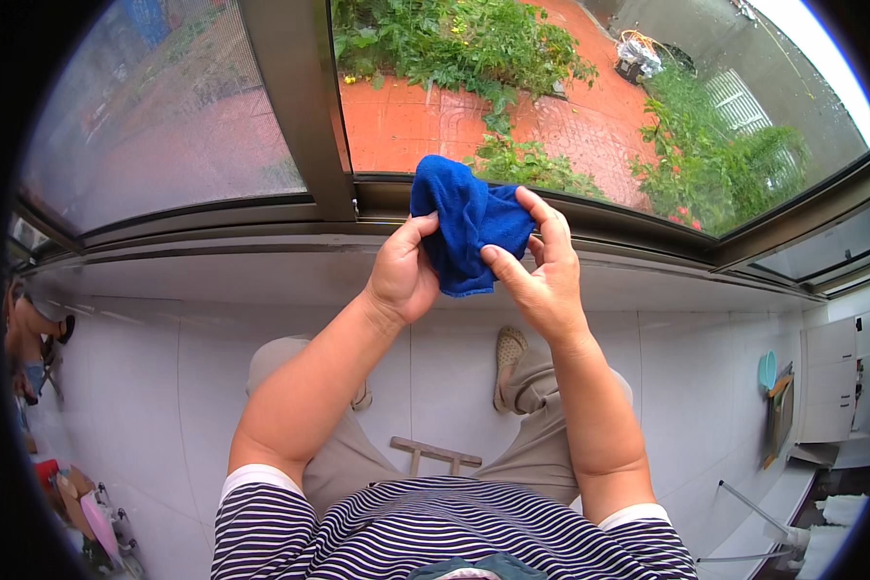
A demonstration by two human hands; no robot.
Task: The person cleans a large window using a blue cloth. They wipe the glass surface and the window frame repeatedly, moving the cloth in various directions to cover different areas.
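Observation:
A crumpled blue cloth is held up between both hands in front of the sliding window. My left hand pinches its left side, with the thumb on the near face and the other fingers hidden behind the fabric. On the right side, my right hand grips the cloth between the thumb and the fingers, and the forefinger lies along its upper edge. Just beyond the cloth runs the brown metal window track. Whether the cloth touches the frame cannot be told.
A brown window post stands left of the cloth, beside a screened pane. A pale ledge runs below the track. I sit on a wooden stool. A turquoise basin is at right. Another person's leg shows far left.

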